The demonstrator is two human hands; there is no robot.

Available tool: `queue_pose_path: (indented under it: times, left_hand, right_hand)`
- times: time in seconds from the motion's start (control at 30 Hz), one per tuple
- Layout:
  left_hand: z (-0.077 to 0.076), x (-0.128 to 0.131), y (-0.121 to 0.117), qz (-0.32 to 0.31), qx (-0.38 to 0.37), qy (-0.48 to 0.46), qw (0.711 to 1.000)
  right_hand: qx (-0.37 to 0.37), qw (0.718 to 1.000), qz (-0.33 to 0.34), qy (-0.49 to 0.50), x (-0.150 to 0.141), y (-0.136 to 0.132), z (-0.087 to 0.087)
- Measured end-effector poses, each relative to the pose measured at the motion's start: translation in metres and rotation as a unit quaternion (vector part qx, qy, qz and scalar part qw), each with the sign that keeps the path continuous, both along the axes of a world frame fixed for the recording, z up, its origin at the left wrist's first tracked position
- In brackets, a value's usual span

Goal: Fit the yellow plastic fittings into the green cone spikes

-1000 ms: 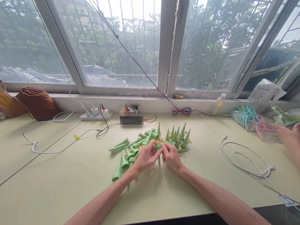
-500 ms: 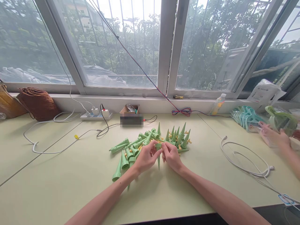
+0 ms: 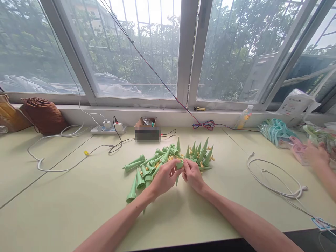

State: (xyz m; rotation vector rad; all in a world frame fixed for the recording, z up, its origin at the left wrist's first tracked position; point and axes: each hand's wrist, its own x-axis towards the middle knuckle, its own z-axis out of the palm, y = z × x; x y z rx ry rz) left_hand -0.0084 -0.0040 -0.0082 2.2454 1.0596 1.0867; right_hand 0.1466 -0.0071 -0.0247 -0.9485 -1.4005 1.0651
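Observation:
My left hand is closed around the wide collar of a green plastic watering spike, its point hanging below the fingers. Close against the collar's right side, my right hand has its thumb and fingertips pinched together; whatever lies in the pinch is hidden. Left of and behind my hands lies a loose pile of similar green spikes, with small yellow valves among them. Behind my right hand, several spikes stand point up, yellow valves sticking out of their sides.
A power strip, a small cardboard box and a bottle line the back. White cable curls at right. Another person's hand is among bagged green and pink items there. A brown pouch sits at left.
The held spike has tipped, so its open collar shows more and its point has swung slightly left and up. The other person's hand at right has moved slightly.

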Motion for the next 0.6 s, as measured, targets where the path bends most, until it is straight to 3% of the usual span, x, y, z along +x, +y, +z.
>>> queue_pose_path:
  times: [0.17, 0.6]
  left_hand:
    - [0.002, 0.0, 0.0, -0.01, 0.009, -0.003, 1.0]
    - [0.013, 0.0, 0.0, -0.024, -0.152, -0.124, 0.98]
  right_hand:
    - [-0.004, 1.0, -0.003, 0.002, -0.001, -0.001, 0.001]
    - [0.032, 0.998, -0.017, -0.043, -0.002, -0.003, 0.001]
